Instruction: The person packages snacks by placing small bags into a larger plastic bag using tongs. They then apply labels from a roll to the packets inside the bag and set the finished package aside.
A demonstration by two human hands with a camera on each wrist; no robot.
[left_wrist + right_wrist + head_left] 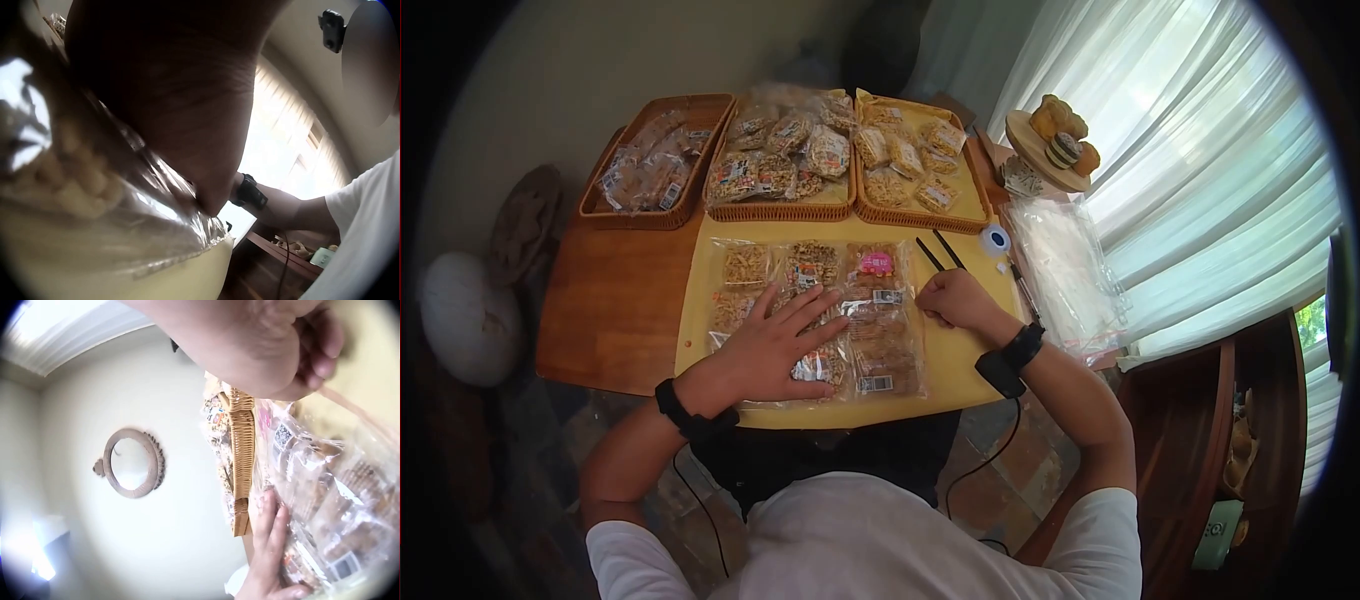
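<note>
A large clear zip bag [919,370] lies flat on the yellow cloth, with several small wrapped snack packs [878,263] in rows inside it. My left hand [775,345] rests on the bag with its fingers spread, over the packs at its left and middle. At the bag's right edge my right hand [960,303] has its fingers curled and pinches the edge. In the right wrist view a pinkish seal strip [353,407] runs from those fingertips along the bag. The left wrist view shows the bag's crinkled film [169,212] beside the left hand.
Behind the bag stand three wicker baskets holding packaged snacks: left [590,212], middle [780,212] and right [920,217]. Two thin black sticks [930,254], a white tape roll [996,238] and a stack of clear bags [1065,270] lie to the right. A bread stand [1025,135] is behind them.
</note>
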